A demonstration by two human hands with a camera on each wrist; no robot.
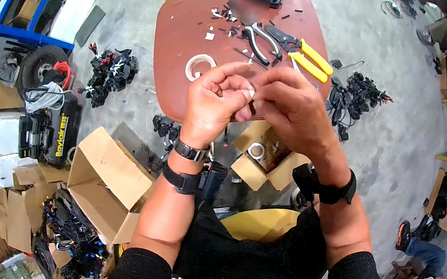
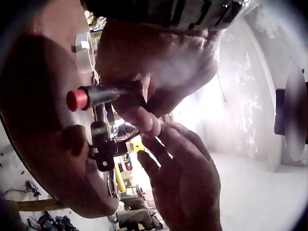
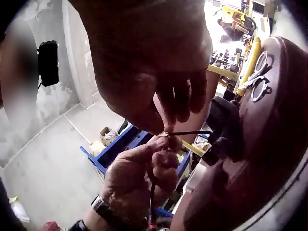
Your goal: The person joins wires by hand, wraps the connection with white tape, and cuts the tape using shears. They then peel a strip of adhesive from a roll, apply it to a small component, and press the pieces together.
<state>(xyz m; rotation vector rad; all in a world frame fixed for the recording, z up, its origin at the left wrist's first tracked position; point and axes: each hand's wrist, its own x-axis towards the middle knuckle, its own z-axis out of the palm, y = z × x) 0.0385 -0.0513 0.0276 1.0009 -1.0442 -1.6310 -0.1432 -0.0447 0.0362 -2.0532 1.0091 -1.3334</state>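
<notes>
My left hand [image 1: 209, 101] grips a thin black cable [image 3: 188, 133] in front of the round red-brown stool seat [image 1: 180, 30]. A red-tipped black connector [image 2: 78, 99] juts from the left hand, and a black connector housing [image 2: 104, 147] hangs beyond it. My right hand [image 1: 295, 107] meets the left at the fingertips, its thumb and forefinger pinching a small white piece [image 1: 251, 93] at the cable. The curled fingers hide most of the cable and part of the white piece.
On the seat lie a white tape roll [image 1: 199, 68], black-and-grey pliers [image 1: 261, 44], a yellow-handled wire stripper [image 1: 309, 59] and several black and white scraps. Cable bundles [image 1: 112, 77] lie on the floor at both sides. Open cardboard boxes [image 1: 110, 170] stand close to my arms.
</notes>
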